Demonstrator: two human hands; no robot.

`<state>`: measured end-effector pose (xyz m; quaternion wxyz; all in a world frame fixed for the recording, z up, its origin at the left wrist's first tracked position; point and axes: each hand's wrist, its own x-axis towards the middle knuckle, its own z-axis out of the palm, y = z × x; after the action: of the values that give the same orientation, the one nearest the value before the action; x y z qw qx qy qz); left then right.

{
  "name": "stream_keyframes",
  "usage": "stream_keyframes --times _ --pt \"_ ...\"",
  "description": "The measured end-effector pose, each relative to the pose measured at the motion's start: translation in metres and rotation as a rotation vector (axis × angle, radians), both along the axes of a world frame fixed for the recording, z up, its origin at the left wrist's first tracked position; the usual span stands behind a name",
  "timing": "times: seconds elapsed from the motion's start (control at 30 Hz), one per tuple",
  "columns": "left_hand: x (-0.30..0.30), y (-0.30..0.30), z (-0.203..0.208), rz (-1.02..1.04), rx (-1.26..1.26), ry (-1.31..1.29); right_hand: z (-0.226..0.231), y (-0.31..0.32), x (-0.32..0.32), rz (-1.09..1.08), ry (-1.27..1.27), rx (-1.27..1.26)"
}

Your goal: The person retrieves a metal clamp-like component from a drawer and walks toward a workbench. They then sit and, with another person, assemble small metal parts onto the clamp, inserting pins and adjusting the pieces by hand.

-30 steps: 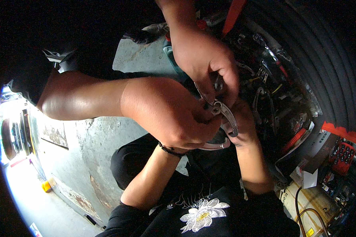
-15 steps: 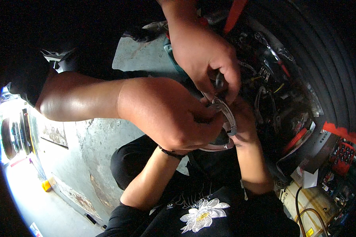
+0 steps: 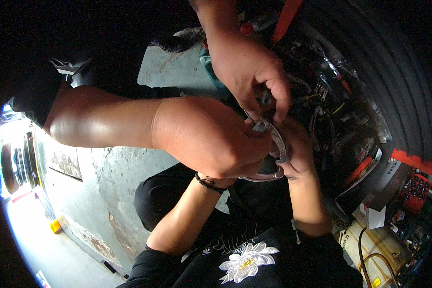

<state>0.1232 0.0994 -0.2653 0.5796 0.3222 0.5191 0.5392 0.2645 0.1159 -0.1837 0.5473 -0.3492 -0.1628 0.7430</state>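
My left hand (image 3: 229, 182), beyond a dark bracelet, is mostly hidden under a co-worker's hand (image 3: 206, 139), so its fingers do not show. My right hand (image 3: 298, 151) curls in from the right beside a metal clamp with curved jaws (image 3: 279, 143). What it grips is covered by the clamp and the co-worker's fingers. The co-worker's hand from the left is closed around the clamp's body. From above, the co-worker's other hand (image 3: 247, 67) pinches a small dark-and-metal part (image 3: 265, 100) at the clamp's upper end. Between the jaws lies a dark rounded piece (image 3: 270, 167).
To the right, a dark area holds several loose tools, among them a ratchet with a red handle (image 3: 340, 77). Below it are a red bit set (image 3: 414, 187), a white box (image 3: 372, 215) and a yellowed container with a hose (image 3: 377, 247). Worn grey floor (image 3: 101, 192) spreads left.
The co-worker's left-side hand has shifted slightly right, and the clamp has turned a little with it. My arms stay nearly where they were.
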Motion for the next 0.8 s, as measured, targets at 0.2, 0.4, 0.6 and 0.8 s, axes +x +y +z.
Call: stream_keyframes --times 0.2,0.4,0.6,0.8 --pt "0.002 -0.002 0.0 0.027 0.039 0.042 0.026 0.002 0.005 0.028 -0.234 0.044" --pt "0.005 -0.001 0.001 0.052 0.087 0.084 0.047 0.012 0.005 0.074 -0.552 0.18" --pt "0.004 -0.005 -0.001 0.071 0.116 0.129 0.054 0.03 0.007 0.131 -0.642 0.271" --pt "0.006 -0.007 0.008 0.091 0.15 0.172 0.059 0.029 0.012 0.202 -0.781 0.238"
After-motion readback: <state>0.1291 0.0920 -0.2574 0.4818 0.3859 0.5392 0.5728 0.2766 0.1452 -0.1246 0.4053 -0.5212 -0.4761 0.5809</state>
